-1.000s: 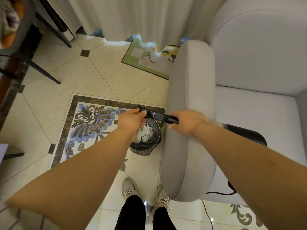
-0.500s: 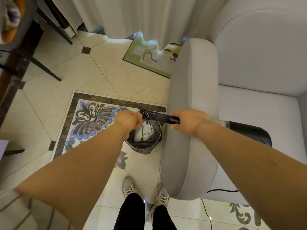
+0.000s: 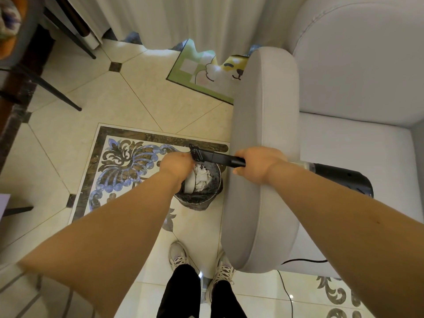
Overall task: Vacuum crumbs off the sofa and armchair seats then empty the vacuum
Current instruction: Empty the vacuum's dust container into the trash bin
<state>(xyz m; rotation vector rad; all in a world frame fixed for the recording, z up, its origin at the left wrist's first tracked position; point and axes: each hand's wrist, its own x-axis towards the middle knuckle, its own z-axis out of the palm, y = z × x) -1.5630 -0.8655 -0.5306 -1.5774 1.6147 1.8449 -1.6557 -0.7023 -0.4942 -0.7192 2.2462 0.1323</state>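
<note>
Vacuum: handheld vacuum (image 3: 339, 177) lies across the armchair armrest (image 3: 263, 125), black body over the seat side, black nozzle (image 3: 215, 157) reaching out above the waste bin (image 3: 199, 193).
Right hand: right hand (image 3: 259, 162) is wrapped round the vacuum where nozzle meets body, fingers curled under it.
Left hand: left hand (image 3: 176, 162) is at the nozzle tip, fingers bent toward it; whether it pinches the tip or only touches it, cannot tell.
Step, as judged: emptying stage, working something loose at the nozzle end over the bin.
Bin: lined with a dark bag, crumpled white paper (image 3: 202, 177) inside, standing just beside the armrest.
Risk: nozzle tip sits near the bin's far rim, so debris could drop onto the tiles if the tip drifts outward.
Risk: cord (image 3: 284, 288) trails on the floor near the shoes (image 3: 179, 255); a step back could snag it.
Floor: glossy cream tiles (image 3: 91, 106) with a dark floral inlay.
Room: white curtain (image 3: 183, 19), cartoon dog mat (image 3: 206, 74), dark chair legs (image 3: 46, 88) at left.
</note>
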